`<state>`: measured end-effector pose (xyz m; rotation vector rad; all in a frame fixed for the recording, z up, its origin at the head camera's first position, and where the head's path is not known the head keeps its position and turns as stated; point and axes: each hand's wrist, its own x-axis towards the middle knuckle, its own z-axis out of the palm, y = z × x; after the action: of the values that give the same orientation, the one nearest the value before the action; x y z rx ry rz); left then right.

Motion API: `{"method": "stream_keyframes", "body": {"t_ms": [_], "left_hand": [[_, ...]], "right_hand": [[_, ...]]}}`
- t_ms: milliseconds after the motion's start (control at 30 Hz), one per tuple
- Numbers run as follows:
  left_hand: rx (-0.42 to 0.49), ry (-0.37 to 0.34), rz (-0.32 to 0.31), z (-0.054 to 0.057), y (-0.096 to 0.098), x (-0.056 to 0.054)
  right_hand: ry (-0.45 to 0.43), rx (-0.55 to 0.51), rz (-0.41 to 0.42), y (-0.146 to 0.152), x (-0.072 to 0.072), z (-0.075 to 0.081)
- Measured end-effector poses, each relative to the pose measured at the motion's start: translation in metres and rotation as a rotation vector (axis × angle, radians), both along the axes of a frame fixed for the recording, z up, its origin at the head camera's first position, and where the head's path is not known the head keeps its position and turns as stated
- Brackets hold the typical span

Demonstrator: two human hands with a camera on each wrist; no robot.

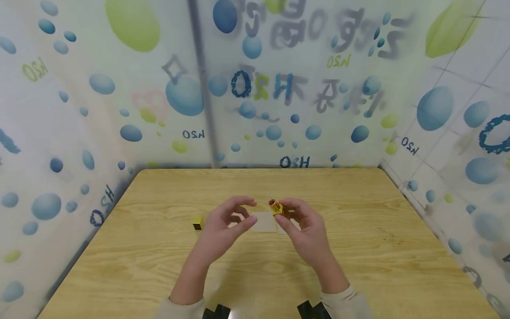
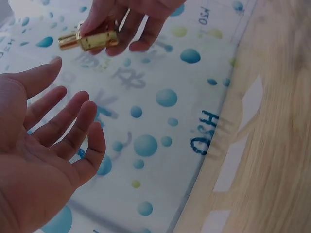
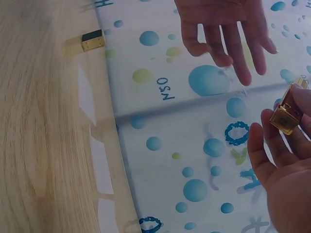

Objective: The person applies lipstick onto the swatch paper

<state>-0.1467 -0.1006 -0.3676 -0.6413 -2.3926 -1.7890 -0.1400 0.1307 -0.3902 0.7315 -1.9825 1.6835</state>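
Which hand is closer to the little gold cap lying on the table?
Left. The left hand hovers just beside the gold cap, holding nothing; the right hand is farther off, gripping the gold lipstick.

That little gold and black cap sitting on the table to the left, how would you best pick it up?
Pinch the cap across its two flat gold side walls, coming down from above with the free left hand, which is nearest. It is a small squarish block resting on the table with open space around it, so opposite faces are easy to reach. The right hand already holds the gold lipstick.
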Motion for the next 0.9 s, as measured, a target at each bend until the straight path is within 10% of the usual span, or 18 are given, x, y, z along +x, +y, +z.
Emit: {"method": "stream_keyframes", "body": {"t_ms": [433,900], "left_hand": [[0.317,-0.184,-0.080,-0.008,0.026,0.003],[0.443,-0.082,-0.110,-0.011,0.032,0.004]], "right_hand": [[-0.031,0.010,0.100,-0.011,0.003,-0.003],[-0.023,-0.019,0.184,-0.021,0.002,-0.009]]}}
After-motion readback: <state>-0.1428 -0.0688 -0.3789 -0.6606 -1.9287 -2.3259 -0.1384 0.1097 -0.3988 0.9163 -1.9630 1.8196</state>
